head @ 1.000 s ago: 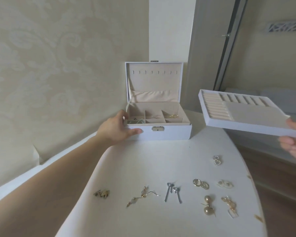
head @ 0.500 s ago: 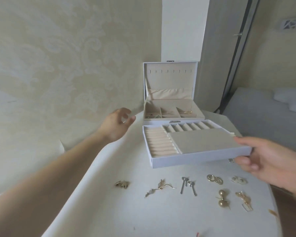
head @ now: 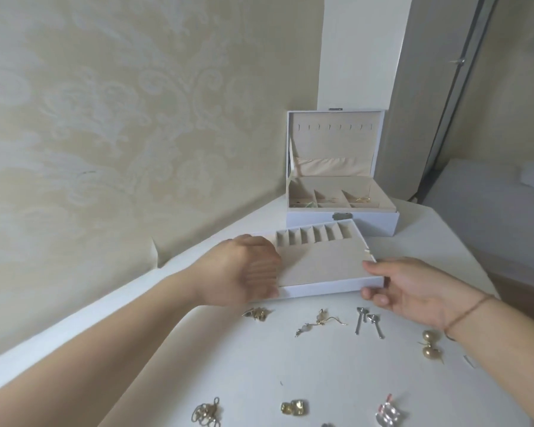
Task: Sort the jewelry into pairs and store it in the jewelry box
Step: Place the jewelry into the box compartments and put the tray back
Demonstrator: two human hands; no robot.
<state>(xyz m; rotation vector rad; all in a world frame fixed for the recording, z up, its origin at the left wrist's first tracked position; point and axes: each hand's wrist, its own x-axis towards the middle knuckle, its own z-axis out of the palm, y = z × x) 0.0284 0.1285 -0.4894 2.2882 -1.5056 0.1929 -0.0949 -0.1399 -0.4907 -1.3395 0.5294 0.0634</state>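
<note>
One tray (head: pixel 321 266) lies on the table (head: pixel 259 365), near the one open box (head: pixel 341 204). The left hand (head: pixel 244 272) rests blurred on its left end, grip unclear; the right hand (head: pixel 413 291) pinches its right corner. Eight jewelry groups lie nearer, first the silver pair (head: pixel 367 322).

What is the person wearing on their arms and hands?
Not much. Both arms are bare with no sleeves in sight. The left hand has no rings or watch that I can see, though it is a bit blurry. The right hand has a thin reddish-brown string bracelet round the wrist. No gloves on either hand.
</note>
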